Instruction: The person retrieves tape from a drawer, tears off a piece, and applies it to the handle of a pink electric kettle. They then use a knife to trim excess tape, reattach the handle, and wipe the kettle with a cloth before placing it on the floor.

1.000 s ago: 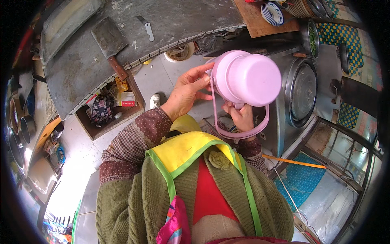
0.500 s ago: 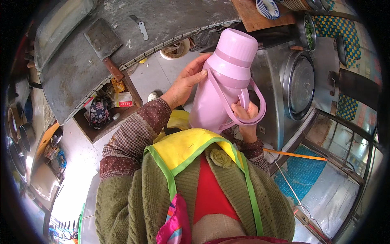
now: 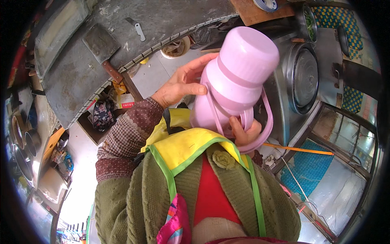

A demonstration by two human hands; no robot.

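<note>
A pink thermos flask is held up in front of my chest, its cap on and its top tilted up and to the right. My left hand presses against its left side near the shoulder, thumb and fingers curved around the body. On the right, my right hand grips the side handle, with the thumb laid over it; some of its fingers are hidden behind the flask. The loose carrying handle hangs down around the right hand. The flask's lower end disappears behind the yellow apron.
A cleaver and a small white-handled knife lie on the grey counter. Below it stands an open drawer with bags. To the right are a round metal lid, a wooden board and an orange stick.
The thermos flask has come nearer to me and up, moving slightly right, and its cap looks larger. Both hands have kept their hold on it.
</note>
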